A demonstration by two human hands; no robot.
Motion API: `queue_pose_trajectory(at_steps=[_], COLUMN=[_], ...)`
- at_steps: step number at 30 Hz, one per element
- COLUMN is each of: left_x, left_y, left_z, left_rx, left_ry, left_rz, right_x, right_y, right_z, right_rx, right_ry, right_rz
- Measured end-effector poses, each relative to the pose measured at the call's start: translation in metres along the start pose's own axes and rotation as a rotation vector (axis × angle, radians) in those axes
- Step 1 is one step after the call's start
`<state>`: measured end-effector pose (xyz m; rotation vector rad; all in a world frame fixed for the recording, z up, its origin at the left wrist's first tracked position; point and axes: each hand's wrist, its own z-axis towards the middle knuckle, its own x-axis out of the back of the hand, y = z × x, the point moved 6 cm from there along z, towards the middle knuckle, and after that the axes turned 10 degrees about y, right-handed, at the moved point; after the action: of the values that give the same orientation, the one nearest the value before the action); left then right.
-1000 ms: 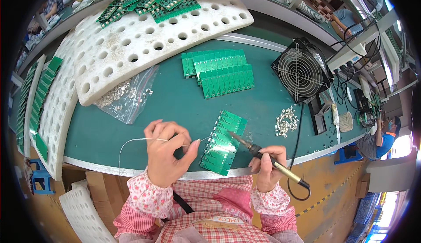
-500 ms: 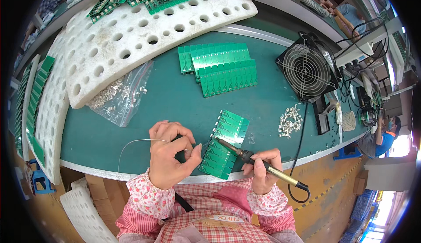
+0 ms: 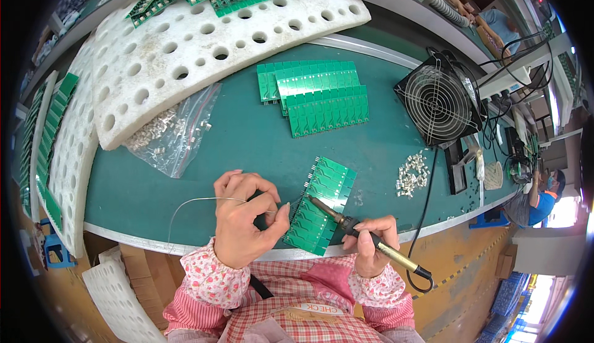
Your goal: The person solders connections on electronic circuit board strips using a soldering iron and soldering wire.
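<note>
Bench (image 3: 247, 132) with 1 board (image 3: 334, 182), iron (image 3: 349, 224) and wire (image 3: 201, 199) at the 2 hands.
Foam (image 3: 192, 44), white and perforated, slants across the bench well ahead of the left hand (image 3: 247, 219). Fan (image 3: 437, 100) stands ahead and right of the right hand (image 3: 374, 244). Bag (image 3: 179, 138), clear, lies ahead and left of the left hand; stack (image 3: 328, 111), 3 overlapped boards, lies ahead of both hands. Left hand: thumb and forefinger pinch the wire. Right hand: thumb and fingers grip the iron's handle. Board lies between the hands, pin row toward the left. Iron tip is at the pin row; contact cannot be told. Parts (image 3: 413, 174), small and white, are piled ahead and right of the right hand. Wire bows out left of the left hand.
</note>
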<state>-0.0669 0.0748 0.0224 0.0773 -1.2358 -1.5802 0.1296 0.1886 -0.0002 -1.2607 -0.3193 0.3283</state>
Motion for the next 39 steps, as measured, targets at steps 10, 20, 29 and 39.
queue_pose_trajectory(at_steps=[10,20,29,39], left_x=[0.001,-0.003,-0.004,0.0], left_y=[-0.001,0.001,0.001,-0.001], left_z=[0.0,0.001,-0.001,-0.003], left_rx=[0.008,-0.003,-0.018,0.015], left_ry=[0.003,-0.002,0.012,0.019], left_rz=[-0.053,-0.049,-0.011,-0.086], right_x=[0.005,0.001,0.001,-0.004], right_y=[0.003,0.004,0.003,-0.001], right_z=[-0.004,0.0,0.0,-0.001], right_rx=[-0.034,-0.034,-0.02,-0.029], right_ry=[0.071,0.007,-0.021,-0.038], right_rz=[0.053,-0.015,-0.014,-0.079])
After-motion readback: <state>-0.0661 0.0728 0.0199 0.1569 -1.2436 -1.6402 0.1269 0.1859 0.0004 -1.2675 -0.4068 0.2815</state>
